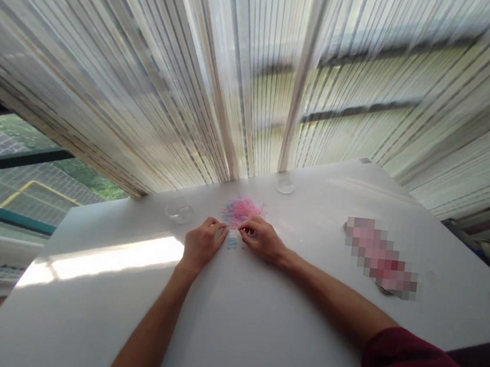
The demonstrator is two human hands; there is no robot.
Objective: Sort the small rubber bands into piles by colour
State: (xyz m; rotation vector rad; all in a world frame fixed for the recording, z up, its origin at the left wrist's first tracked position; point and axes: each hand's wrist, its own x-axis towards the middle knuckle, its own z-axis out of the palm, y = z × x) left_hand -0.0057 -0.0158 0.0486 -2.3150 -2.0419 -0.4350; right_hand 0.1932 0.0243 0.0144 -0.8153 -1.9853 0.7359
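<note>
Both of my hands rest near the middle of the white table, fingertips a short gap apart. My left hand [205, 239] has its fingers pinched together at the near left of a loose pink and blue pile [243, 209]. At the pile's near right edge, my right hand [260, 237] is also pinched. Whatever lies between the fingertips of either hand is too small to make out. Just below and between the hands sits a small whitish piece with teal marks [232, 242], flat on the table.
A clear round dish [179, 210] stands left of the pile, and another clear round item [285, 186] is behind it to the right. A blurred-out pinkish long object [379, 257] lies on the white table [282, 327] at right. Striped curtains [186, 72] hang along the far edge.
</note>
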